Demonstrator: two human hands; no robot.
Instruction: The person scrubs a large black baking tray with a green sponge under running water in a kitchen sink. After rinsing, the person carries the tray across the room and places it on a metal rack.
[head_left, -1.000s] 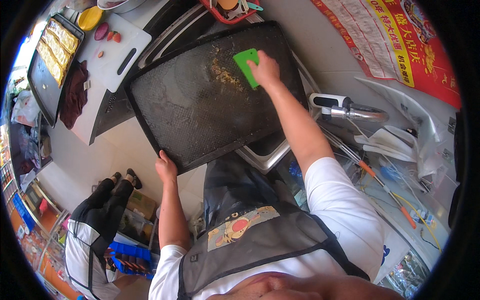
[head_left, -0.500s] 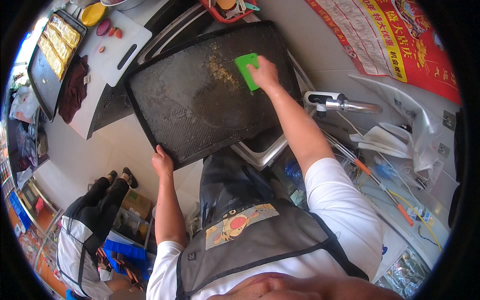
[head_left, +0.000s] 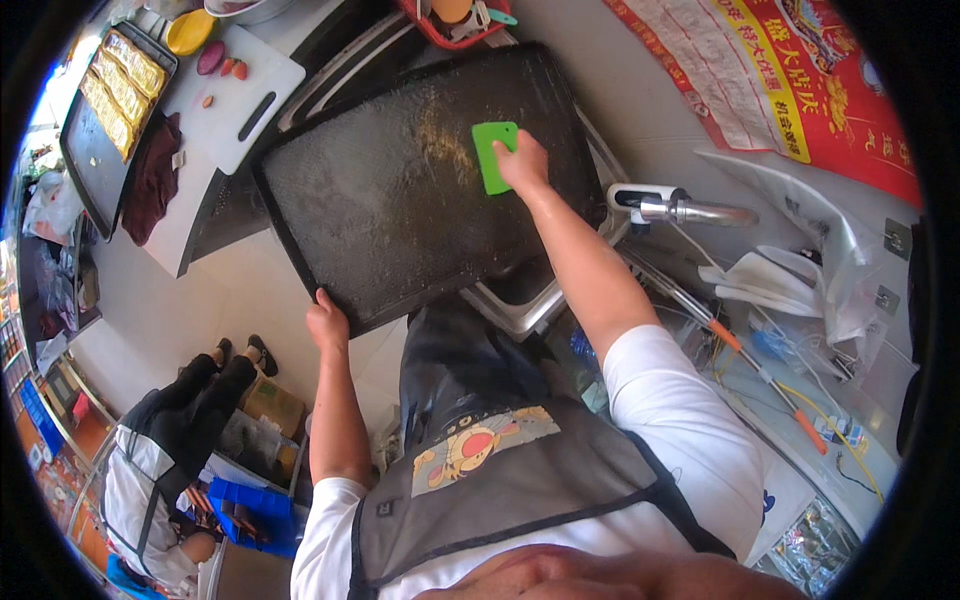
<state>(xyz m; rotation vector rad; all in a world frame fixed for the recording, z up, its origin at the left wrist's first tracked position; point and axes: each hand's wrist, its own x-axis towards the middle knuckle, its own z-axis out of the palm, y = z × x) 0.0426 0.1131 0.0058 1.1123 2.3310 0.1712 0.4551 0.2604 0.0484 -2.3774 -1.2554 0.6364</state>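
A large black baking tray (head_left: 370, 220) lies tilted across the sink, its surface wet and marked by a brownish patch near the middle. My left hand (head_left: 327, 322) grips the tray's near left corner, thumb over the rim. In my right hand (head_left: 524, 162) is a flat green scraper (head_left: 491, 178), pinched by its right side and resting against the tray's right half. The fingers behind the scraper are partly hidden.
A tap (head_left: 680, 207) juts out right of the sink (head_left: 535, 312). At the left stand a white cutting board (head_left: 240, 100) with strawberries and a tray (head_left: 90, 170) of golden baked strips. Another person (head_left: 160, 450) is bent over at lower left. A red basket (head_left: 455, 38) sits at the far edge.
The scraper and my right hand have shifted slightly toward me, and the scraper stands more upright. The crumbly residue on the tray has thinned to a faint patch. My left hand keeps its hold.
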